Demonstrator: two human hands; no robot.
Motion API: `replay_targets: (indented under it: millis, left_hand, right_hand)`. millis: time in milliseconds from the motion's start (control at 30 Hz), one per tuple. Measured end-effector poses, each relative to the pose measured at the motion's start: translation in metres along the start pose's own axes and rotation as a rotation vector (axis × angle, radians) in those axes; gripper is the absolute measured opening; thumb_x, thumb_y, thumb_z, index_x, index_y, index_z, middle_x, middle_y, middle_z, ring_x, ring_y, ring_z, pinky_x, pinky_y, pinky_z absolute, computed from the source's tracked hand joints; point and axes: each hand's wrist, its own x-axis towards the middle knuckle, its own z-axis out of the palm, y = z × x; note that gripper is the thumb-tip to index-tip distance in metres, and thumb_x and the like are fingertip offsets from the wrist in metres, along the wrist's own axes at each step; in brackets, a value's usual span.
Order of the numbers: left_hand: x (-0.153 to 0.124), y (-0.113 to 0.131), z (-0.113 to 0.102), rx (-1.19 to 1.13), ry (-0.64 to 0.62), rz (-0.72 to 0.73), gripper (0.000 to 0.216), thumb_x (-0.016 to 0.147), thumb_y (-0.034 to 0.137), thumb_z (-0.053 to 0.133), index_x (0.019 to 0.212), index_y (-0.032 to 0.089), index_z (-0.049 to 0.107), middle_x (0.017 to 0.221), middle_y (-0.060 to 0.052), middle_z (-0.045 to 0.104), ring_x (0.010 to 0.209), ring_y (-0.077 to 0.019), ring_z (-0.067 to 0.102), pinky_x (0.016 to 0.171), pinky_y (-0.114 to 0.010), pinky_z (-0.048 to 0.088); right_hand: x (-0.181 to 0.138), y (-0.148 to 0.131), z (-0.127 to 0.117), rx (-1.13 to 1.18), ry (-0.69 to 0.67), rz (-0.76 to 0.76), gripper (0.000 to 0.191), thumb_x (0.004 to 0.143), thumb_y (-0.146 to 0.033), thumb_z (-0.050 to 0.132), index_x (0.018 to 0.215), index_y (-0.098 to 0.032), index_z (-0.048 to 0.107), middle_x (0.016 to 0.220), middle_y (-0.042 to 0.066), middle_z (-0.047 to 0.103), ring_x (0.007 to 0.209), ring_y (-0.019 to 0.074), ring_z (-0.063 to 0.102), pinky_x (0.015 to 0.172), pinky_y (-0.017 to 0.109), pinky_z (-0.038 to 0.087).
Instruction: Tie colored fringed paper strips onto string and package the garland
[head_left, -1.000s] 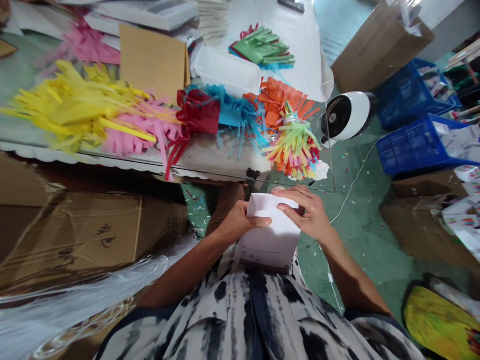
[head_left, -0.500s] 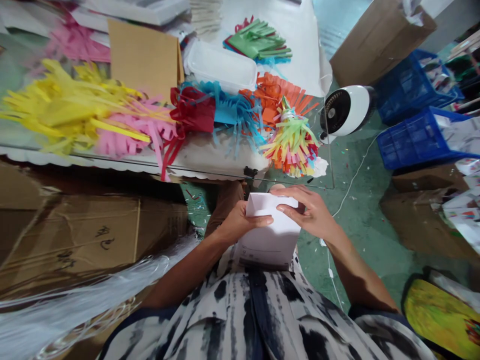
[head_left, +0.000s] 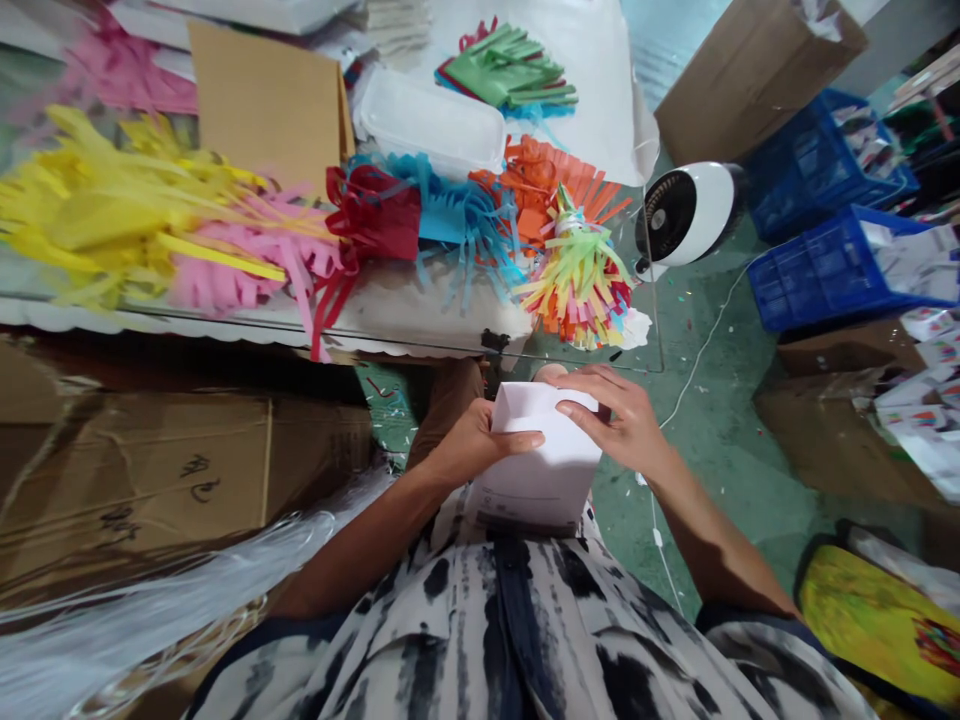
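A white paper box (head_left: 538,482) with small print near its lower edge is held against my lap, just in front of the table. My left hand (head_left: 480,442) grips its left side, the thumb lying flat across the front face. On the upper right edge, my right hand (head_left: 613,410) has its thumb on the front and its fingers over the top; the fingertips behind are hidden. Closest on the table is a multicoloured paper tassel bunch (head_left: 581,275). Beside it lie orange tissue fringe (head_left: 534,190), blue fringe (head_left: 461,220) and red fringe (head_left: 382,220).
Yellow fringe (head_left: 112,210), pink fringe (head_left: 240,255), a clear plastic container (head_left: 435,115) and green fringe (head_left: 506,70) lie on the table. A white fan (head_left: 697,215) stands right, near blue crates (head_left: 832,265). At left are a cardboard box (head_left: 150,470) and white strings (head_left: 247,580).
The view has shifted slightly, so the table things sit a little further left. Both hands keep their hold on the box, with barely any movement of the right fingers.
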Motion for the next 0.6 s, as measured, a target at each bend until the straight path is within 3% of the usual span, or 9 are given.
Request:
replay_targets:
  millis: [267,600]
  left_hand:
    - [-0.001,0.004,-0.004,-0.001,-0.086,0.025,0.046,0.069,0.04,0.095,0.104,0.012,0.084,0.092,-0.008,0.078,0.08,-0.0201,0.069,0.071,-0.026,0.051]
    - [0.004,-0.006,-0.002,-0.024,0.009,0.022,0.049,0.066,0.043,0.097,0.1,0.011,0.084,0.087,-0.008,0.078,0.075,-0.02,0.07,0.07,-0.027,0.053]
  right_hand:
    - [-0.003,0.002,0.007,-0.019,0.084,-0.072,0.045,0.101,-0.023,0.071,0.143,-0.038,0.067,0.11,0.004,0.08,0.1,0.0229,0.073,0.09,0.043,0.061]
    - [0.002,0.002,-0.002,0.029,-0.068,0.047,0.035,0.101,-0.027,0.072,0.136,-0.031,0.069,0.117,0.004,0.08,0.106,0.0227,0.073,0.093,0.041,0.058]
